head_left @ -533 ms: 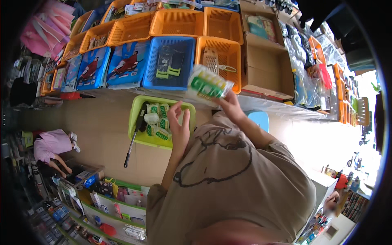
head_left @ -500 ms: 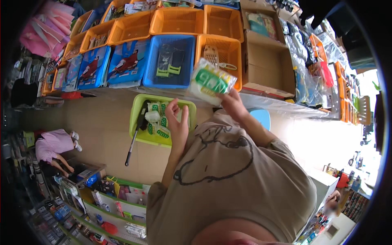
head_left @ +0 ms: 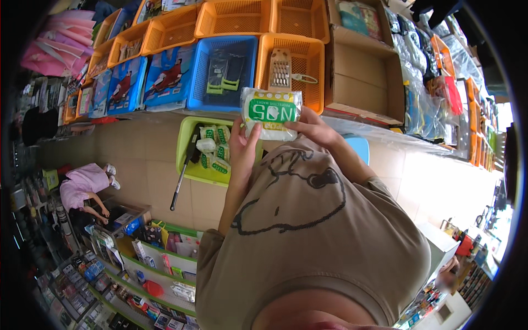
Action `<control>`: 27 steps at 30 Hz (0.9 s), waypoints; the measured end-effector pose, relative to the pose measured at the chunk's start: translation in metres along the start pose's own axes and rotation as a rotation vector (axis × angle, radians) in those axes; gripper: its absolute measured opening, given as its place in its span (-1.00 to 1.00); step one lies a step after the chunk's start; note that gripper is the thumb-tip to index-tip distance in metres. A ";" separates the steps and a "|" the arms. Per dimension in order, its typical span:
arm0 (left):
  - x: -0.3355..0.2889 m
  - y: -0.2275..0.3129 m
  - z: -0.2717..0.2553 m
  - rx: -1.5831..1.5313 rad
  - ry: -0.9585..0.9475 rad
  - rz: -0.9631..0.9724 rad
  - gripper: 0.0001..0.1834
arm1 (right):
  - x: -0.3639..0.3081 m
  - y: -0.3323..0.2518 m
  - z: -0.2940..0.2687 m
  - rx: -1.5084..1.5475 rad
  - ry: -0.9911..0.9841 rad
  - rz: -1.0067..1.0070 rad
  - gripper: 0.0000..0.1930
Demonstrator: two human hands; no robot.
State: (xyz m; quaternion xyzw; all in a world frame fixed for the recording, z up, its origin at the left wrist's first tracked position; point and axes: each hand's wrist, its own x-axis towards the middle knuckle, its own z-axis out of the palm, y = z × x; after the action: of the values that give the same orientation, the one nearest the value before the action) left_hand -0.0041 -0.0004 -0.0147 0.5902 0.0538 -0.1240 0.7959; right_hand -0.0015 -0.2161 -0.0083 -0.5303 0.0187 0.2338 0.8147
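Between both hands I hold a plastic packet of face masks, white with a green panel and yellow edges, in front of my chest. My left hand grips its left edge, thumb on the front. At the packet's lower right edge, my right hand pinches it with the thumb on top. Left of my left hand stands a lime-green basin. Several similar packets lie in it, along with a black-handled tool whose shaft leans out over the rim.
A display ahead holds orange baskets, a blue basket with green-handled items, and a cardboard box. An orange basket holds a grater. A blue stool stands right. Behind left are shelves and a person in pink.
My right hand has brought the mask packet left and slightly down, turning it level. My left hand, free before, has come up and taken hold of its left side.
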 end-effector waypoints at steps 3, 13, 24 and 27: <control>0.015 -0.003 0.012 -0.017 -0.023 0.032 -0.48 | 0.010 -0.004 -0.038 -0.130 0.061 -0.182 -0.27; 0.058 0.007 0.089 0.008 0.032 0.052 -0.37 | 0.019 -0.072 -0.093 -0.104 -0.063 -0.019 -0.64; 0.046 -0.049 0.059 -0.109 0.313 -0.227 -0.61 | 0.019 -0.012 -0.295 0.971 0.786 -0.186 -0.55; 0.021 -0.078 0.035 -0.119 0.487 -0.274 -0.61 | 0.035 0.014 -0.365 0.938 0.892 -0.119 -0.59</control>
State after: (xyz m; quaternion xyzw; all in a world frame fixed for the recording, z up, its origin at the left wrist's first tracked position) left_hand -0.0059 -0.0573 -0.0813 0.5421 0.3299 -0.0816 0.7685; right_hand 0.1029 -0.5173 -0.1895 -0.1643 0.4260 -0.0874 0.8854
